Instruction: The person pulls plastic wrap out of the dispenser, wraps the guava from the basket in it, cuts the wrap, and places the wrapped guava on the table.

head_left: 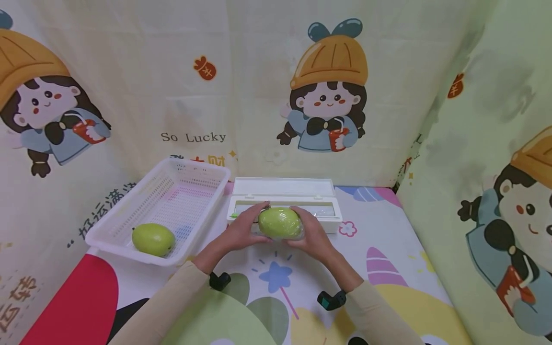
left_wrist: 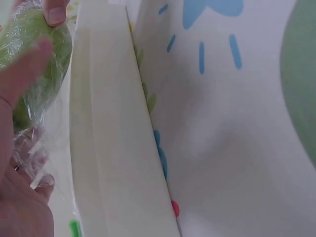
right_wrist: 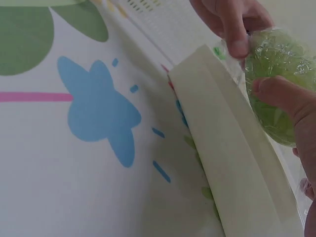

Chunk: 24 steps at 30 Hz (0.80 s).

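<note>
A white basket (head_left: 117,252) stands left of the left hand (head_left: 240,233); just beyond it I see a white box (head_left: 284,187), lid up. That hand and the right hand (head_left: 314,235) curl round opposite ends of the film-wrapped fruit (head_left: 280,223), holding it between them. Leftward of both, another green fruit (head_left: 154,239) lies in the basket.

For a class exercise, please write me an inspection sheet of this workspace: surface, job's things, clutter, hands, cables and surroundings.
Surface: printed cloth, brightly patterned.
Job's things: film-wrapped green fruit, held; open white box behind it in the head view; white basket at the left, another green fruit inside.
Clutter: nothing seen.
Hands: left hand and right hand hold the wrapped fruit from either side; a dark device on each wrist.
Cables: nothing seen.
Surroundings: pale hangings printed with cartoon figures.
</note>
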Each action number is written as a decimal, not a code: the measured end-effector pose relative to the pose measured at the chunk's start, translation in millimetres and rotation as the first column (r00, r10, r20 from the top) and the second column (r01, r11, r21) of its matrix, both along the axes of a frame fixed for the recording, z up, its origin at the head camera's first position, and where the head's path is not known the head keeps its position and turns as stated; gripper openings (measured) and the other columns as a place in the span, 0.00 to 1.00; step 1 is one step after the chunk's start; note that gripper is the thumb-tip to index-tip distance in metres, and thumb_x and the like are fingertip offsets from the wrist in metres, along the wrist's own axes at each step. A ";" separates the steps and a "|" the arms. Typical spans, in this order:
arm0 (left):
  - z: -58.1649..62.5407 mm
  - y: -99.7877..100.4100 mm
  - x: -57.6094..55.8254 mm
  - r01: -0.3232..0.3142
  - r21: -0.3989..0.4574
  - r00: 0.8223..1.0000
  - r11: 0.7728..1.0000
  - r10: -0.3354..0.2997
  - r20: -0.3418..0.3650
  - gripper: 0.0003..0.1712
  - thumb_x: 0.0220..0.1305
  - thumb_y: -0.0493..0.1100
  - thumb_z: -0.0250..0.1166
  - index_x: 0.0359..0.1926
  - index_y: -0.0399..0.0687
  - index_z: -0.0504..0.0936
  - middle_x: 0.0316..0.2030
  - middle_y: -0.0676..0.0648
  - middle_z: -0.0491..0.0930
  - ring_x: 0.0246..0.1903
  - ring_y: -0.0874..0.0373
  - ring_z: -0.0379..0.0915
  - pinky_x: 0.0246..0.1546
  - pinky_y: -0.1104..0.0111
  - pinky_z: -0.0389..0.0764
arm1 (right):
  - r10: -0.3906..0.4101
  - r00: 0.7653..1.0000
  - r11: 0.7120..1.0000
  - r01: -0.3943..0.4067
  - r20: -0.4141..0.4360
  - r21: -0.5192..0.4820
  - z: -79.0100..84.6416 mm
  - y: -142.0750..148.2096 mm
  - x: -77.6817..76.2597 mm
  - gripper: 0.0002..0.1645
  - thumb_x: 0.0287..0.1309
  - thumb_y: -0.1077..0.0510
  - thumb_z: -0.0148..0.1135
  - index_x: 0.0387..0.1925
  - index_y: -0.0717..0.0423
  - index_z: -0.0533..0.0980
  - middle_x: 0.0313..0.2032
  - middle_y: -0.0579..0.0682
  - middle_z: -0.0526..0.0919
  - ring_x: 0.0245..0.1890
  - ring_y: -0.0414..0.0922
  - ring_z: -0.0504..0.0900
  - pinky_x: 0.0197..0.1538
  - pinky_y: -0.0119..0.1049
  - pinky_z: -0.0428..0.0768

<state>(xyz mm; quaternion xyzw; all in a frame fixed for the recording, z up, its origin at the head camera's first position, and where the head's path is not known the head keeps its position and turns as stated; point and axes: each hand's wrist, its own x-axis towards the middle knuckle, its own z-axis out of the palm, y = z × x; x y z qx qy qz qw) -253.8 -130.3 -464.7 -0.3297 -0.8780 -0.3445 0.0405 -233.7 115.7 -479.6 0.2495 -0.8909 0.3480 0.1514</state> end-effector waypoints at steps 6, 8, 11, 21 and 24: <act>-2.9 0.7 -1.8 -0.052 0.022 0.998 0.998 0.053 -0.023 0.47 0.48 0.46 0.77 0.68 0.47 0.66 0.64 0.45 0.72 0.64 0.50 0.68 0.65 0.56 0.71 | 0.020 0.999 0.999 -0.021 -0.036 -0.028 -0.1 0.9 -1.9 0.54 0.34 0.54 0.81 0.66 0.55 0.64 0.60 0.55 0.75 0.60 0.54 0.74 0.63 0.54 0.72; -2.2 1.1 -2.0 -0.063 0.041 0.998 0.997 0.064 -0.022 0.46 0.48 0.45 0.77 0.67 0.47 0.66 0.64 0.46 0.72 0.64 0.50 0.69 0.65 0.56 0.71 | 0.027 0.998 0.999 -0.029 -0.051 -0.038 1.1 1.0 -3.1 0.54 0.35 0.54 0.81 0.66 0.55 0.64 0.60 0.55 0.75 0.60 0.55 0.74 0.63 0.55 0.72; 0.3 2.1 -2.2 -0.074 0.058 0.996 0.996 0.077 -0.043 0.46 0.47 0.45 0.77 0.67 0.48 0.67 0.63 0.45 0.73 0.64 0.50 0.69 0.65 0.55 0.70 | 0.037 0.997 0.998 -0.041 -0.066 -0.053 3.6 1.2 -5.3 0.53 0.36 0.55 0.80 0.66 0.54 0.64 0.60 0.55 0.75 0.60 0.54 0.74 0.64 0.55 0.72; 14.6 5.8 -0.2 -0.091 0.082 0.990 0.993 0.099 -0.096 0.45 0.47 0.42 0.78 0.67 0.49 0.67 0.61 0.47 0.74 0.62 0.51 0.71 0.62 0.57 0.74 | 0.028 0.997 0.997 -0.032 -0.066 -0.066 19.6 2.6 -5.0 0.53 0.37 0.54 0.80 0.66 0.51 0.64 0.61 0.51 0.74 0.62 0.52 0.72 0.65 0.55 0.70; 20.3 7.1 1.4 -0.084 0.100 0.990 0.991 0.094 -0.105 0.45 0.47 0.42 0.77 0.66 0.48 0.68 0.61 0.46 0.75 0.61 0.51 0.71 0.60 0.57 0.76 | 0.022 0.998 0.997 -0.026 -0.059 -0.070 25.5 2.7 -3.4 0.53 0.38 0.54 0.80 0.67 0.48 0.63 0.62 0.49 0.73 0.63 0.51 0.71 0.66 0.55 0.69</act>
